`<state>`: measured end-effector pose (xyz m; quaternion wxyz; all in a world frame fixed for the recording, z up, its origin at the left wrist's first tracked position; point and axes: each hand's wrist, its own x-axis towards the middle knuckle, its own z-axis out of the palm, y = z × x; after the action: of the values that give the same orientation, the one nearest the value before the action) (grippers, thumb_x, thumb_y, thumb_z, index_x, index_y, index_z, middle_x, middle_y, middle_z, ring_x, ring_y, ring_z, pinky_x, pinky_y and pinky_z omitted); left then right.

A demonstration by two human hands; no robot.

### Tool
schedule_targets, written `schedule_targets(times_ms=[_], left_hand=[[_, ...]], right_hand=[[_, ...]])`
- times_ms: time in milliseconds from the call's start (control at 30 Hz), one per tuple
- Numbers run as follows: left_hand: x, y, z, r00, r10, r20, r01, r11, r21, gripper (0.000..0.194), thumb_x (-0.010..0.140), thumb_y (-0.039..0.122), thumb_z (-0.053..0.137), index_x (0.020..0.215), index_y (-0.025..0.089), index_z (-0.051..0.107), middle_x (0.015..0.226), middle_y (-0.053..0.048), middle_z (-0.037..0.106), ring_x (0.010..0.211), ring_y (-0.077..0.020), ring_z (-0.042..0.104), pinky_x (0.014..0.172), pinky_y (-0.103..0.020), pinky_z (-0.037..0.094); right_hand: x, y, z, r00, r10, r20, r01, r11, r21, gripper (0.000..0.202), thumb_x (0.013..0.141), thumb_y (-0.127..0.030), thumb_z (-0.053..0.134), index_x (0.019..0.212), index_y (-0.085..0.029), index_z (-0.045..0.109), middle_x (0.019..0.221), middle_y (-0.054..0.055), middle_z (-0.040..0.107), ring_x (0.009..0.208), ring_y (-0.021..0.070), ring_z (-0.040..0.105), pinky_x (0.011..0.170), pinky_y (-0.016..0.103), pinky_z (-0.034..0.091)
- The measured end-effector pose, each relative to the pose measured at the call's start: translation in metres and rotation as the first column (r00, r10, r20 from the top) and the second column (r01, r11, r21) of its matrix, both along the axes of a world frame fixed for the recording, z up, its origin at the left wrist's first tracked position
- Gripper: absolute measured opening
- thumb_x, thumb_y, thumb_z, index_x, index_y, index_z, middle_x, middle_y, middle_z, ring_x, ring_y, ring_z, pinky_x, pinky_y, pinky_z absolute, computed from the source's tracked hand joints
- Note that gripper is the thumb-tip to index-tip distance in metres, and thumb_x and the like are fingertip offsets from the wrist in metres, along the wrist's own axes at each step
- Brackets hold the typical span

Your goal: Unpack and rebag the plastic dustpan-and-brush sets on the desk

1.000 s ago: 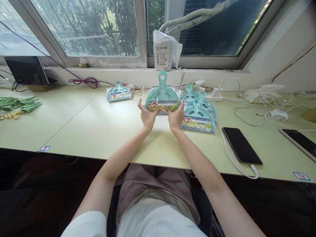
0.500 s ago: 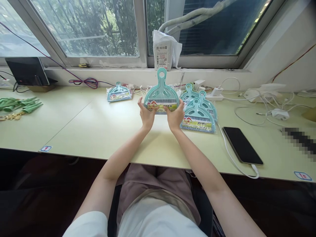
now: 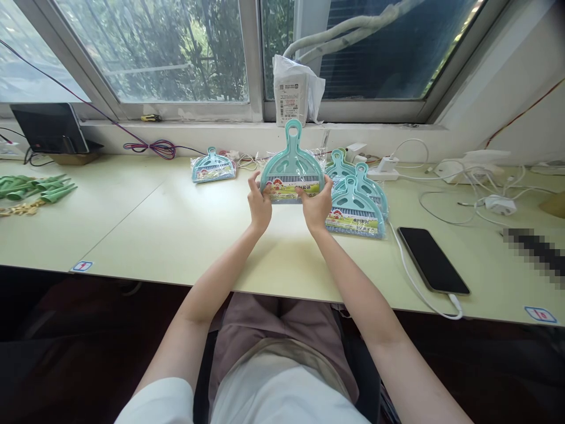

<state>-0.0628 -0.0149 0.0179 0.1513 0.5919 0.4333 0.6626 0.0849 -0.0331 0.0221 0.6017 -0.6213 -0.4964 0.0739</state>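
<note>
A turquoise dustpan and brush set [image 3: 292, 162] in clear plastic wrap is held up in front of me, handle pointing up, with a printed label across its lower part. My left hand [image 3: 259, 206] grips its left lower edge, thumb in front. At the right lower edge, my right hand [image 3: 316, 203] is closed on the same set, its thumb pressing on the label. Just right of that hand lie several similar wrapped sets [image 3: 355, 203], overlapping on the table. Another wrapped set [image 3: 213, 166] lies farther left near the wall.
On the table [image 3: 176, 235], a black phone [image 3: 433, 260] with a white cable lies to the right. Chargers and tangled cables [image 3: 481, 185] fill the back right. Green plastic pieces [image 3: 37, 187] lie far left, near a dark tablet [image 3: 48, 128]. A white package [image 3: 293, 94] stands on the sill.
The held dustpan set has shifted slightly to the right. My left thumb has moved left, off the middle of the label toward the set's edge.
</note>
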Motion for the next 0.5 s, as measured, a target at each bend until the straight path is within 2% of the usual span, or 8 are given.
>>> schedule_targets(times_ms=[233, 400, 500], left_hand=[[-0.0018, -0.0008, 0.0046, 0.999, -0.03, 0.026, 0.031, 0.999, -0.018, 0.036, 0.091, 0.024, 0.055, 0.126, 0.024, 0.049, 0.077, 0.0, 0.064, 0.062, -0.0121, 0.057, 0.058, -0.022, 0.039], [-0.0045, 0.0025, 0.005, 0.998, -0.013, 0.063, 0.017, 0.998, -0.06, 0.037, 0.09, 0.025, 0.056, 0.127, 0.022, 0.051, 0.078, -0.001, 0.065, 0.066, -0.0127, 0.059, 0.059, -0.022, 0.041], [-0.006, 0.0052, 0.0052, 0.998, 0.01, 0.065, -0.003, 0.995, -0.098, 0.033, 0.089, 0.025, 0.058, 0.12, 0.018, 0.058, 0.079, -0.003, 0.066, 0.068, -0.0141, 0.059, 0.062, -0.024, 0.043]], right_hand=[[0.0014, 0.0012, -0.0004, 0.999, 0.022, -0.045, -0.024, 0.998, -0.056, 0.069, 0.078, -0.047, 0.07, 0.135, -0.025, 0.038, 0.114, 0.01, 0.065, 0.087, 0.0246, 0.064, 0.073, 0.035, 0.048], [0.0048, 0.0062, -0.0042, 0.996, 0.062, -0.071, -0.063, 0.998, -0.015, 0.063, 0.081, -0.039, 0.068, 0.135, -0.025, 0.041, 0.114, 0.009, 0.067, 0.089, 0.0239, 0.064, 0.075, 0.035, 0.048], [0.007, 0.0083, -0.0054, 0.994, 0.068, -0.084, -0.067, 0.998, 0.01, 0.058, 0.082, -0.033, 0.068, 0.134, -0.024, 0.045, 0.114, 0.009, 0.068, 0.093, 0.0249, 0.065, 0.08, 0.037, 0.048]])
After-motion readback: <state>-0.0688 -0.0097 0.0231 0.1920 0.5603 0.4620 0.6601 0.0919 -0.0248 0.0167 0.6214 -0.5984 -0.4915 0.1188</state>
